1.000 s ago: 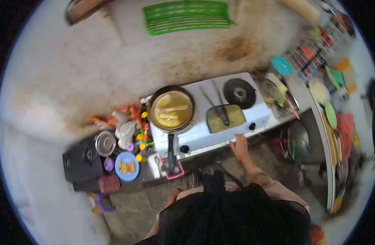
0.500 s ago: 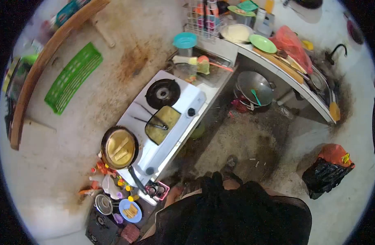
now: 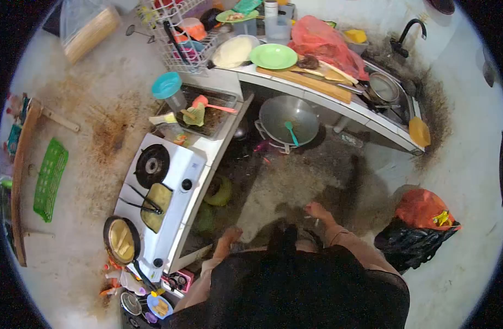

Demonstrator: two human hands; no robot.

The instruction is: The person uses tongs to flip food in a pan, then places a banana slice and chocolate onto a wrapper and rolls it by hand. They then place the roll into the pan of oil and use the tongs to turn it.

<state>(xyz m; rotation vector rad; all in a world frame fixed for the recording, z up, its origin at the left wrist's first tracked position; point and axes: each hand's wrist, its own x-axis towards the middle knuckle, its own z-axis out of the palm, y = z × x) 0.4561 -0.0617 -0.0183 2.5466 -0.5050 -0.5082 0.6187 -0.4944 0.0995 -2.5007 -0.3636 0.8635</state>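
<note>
My left hand hangs low in front of my body, beside the counter edge, with its fingers loosely apart and nothing visible in them. My right hand is held out over the floor, fingers partly spread; small white scraps show on the floor by it. To the left stands a white two-burner stove. A frying pan with pale pieces in oil sits on its near burner. Tongs lie across a rectangular pan of yellowish contents between the burners.
A large wok with a green spatula stands on the floor under the counter. Along the tiled counter are a green plate, a cutting board and a red plastic bag. A black bag stands on the right.
My view has turned toward the sink side, so the stove sits farther left. Both hands now show in front of my body. The stove items look unchanged.
</note>
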